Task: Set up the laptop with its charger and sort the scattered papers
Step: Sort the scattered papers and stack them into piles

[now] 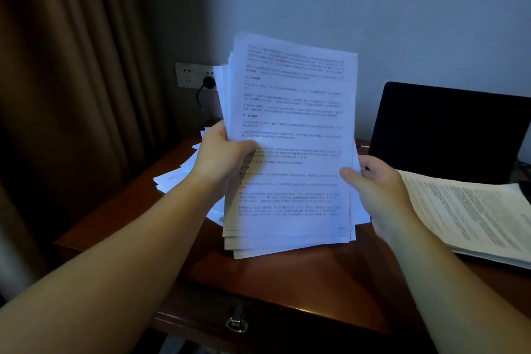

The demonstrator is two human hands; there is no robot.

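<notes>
Mid-sort: I held the paper stack (290, 138) upright above the desk (287, 276), left hand (227, 152) & right hand (373, 181) both pinching its edges. Next, prob. square it, lay it by the sorted pile (471, 215).

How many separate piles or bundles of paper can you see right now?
3: the held bundle gripped by both hands, loose scattered sheets on the desk behind the left hand, and a neat stack at right before the laptop. More may lie hidden behind the bundle.

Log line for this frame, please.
sorting | both hands grip sheaf upright above desk | loose papers behind | laptop open, screen dark
</notes>
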